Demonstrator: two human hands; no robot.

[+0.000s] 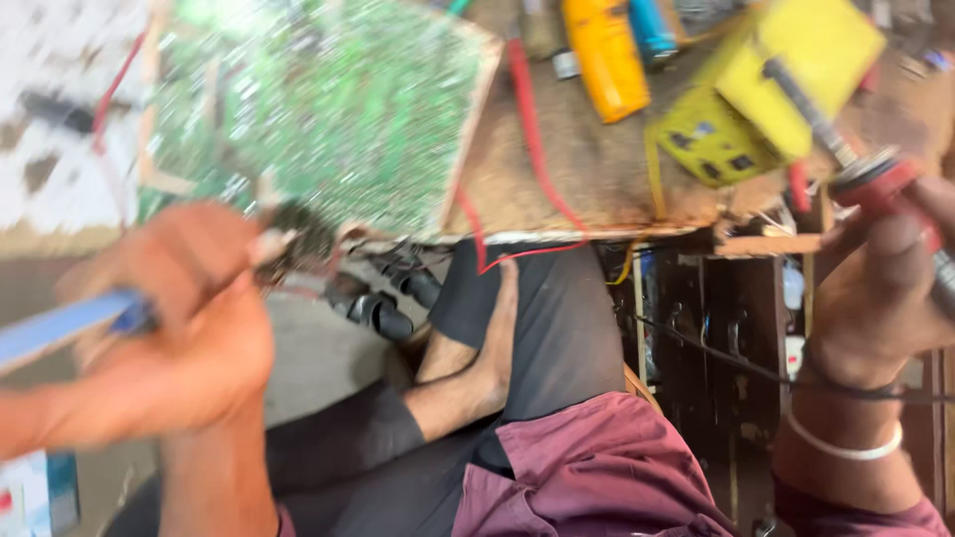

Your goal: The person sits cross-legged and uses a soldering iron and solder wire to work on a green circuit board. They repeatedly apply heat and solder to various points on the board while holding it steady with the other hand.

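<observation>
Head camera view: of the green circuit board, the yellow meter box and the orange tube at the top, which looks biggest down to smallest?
1. green circuit board, easily largest.
2. yellow meter box.
3. orange tube, smallest, though cut by the frame's top edge.

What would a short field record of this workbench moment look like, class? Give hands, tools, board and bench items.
Left hand: fingers closed around a blue-handled tool, its tip at the board's edge
Right hand: grips a red-collared tool with a metal shaft
Circuit board: green, lying on the bench, blurred
Yellow meter: on the bench, upper right
Red wire: runs across the wooden bench
Wrist: white bangle
</observation>
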